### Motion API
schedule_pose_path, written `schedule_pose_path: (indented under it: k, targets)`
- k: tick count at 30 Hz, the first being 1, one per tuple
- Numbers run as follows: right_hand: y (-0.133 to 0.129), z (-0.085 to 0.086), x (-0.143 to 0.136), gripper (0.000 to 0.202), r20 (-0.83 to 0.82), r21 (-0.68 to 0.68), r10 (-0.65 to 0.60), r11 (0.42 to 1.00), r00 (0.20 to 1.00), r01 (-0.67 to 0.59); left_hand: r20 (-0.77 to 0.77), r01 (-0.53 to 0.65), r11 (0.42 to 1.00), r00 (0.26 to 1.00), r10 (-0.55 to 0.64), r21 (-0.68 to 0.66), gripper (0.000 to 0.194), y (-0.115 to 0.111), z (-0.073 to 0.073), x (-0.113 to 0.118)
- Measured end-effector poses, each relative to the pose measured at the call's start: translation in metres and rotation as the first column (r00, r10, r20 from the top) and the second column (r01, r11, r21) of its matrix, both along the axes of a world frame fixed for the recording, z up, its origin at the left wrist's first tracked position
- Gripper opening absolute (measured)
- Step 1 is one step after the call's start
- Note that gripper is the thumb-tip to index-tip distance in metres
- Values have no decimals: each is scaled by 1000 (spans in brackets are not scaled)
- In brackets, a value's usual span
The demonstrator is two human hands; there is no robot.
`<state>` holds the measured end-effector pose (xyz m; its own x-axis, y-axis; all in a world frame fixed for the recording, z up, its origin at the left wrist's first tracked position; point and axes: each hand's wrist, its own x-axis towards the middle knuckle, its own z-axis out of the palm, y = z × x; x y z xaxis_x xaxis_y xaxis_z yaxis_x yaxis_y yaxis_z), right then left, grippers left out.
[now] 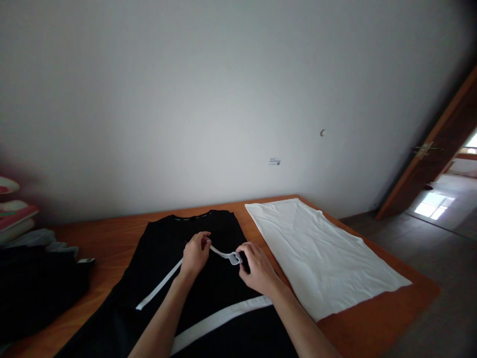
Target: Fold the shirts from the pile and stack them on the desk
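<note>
A black garment with white bands lies spread on the wooden table, its neckline toward the wall. My left hand is closed in a pinch on a narrow white strip above the garment's upper part. The strip runs across to my right hand, whose thumb and fingers pinch its other end, where a small greyish-white fold shows. Another white length slants down to the left from behind my left hand. Whether the strip is sewn to the garment I cannot tell.
To the right, a white cloth lies flat on the table. Dark clothing is heaped at the left, beside a stack of pink and white things. A wall closes off the back; a brown door stands far right.
</note>
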<state>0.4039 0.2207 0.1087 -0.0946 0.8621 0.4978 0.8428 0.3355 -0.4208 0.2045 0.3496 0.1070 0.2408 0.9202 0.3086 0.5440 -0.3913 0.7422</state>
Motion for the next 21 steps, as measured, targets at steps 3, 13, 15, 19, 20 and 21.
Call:
schedule_pose_path:
  k: [3,13,15,19,20,21]
  targets:
    - [3,-3,5,45,17,3,-31,1000,999,31,167,10,998,986,0,-58,33,5,3,-1]
    - [-4,7,6,35,15,40,41,998,999,-41,220,-77,985,969,109,-152,34,7,4,-12]
    - [-4,7,6,40,39,-5,68,998,997,-68,159,-96,986,980,117,-134,27,5,3,-10]
    - [-3,5,8,49,36,-60,31,998,999,-29,120,-70,995,990,77,-66,24,1,7,-8]
    - [-3,4,8,50,33,-66,21,998,999,-18,120,-67,996,990,73,-52,26,1,8,-8]
    - [-3,4,9,51,34,-70,16,997,999,-14,120,-71,997,990,76,-39,28,1,10,-9]
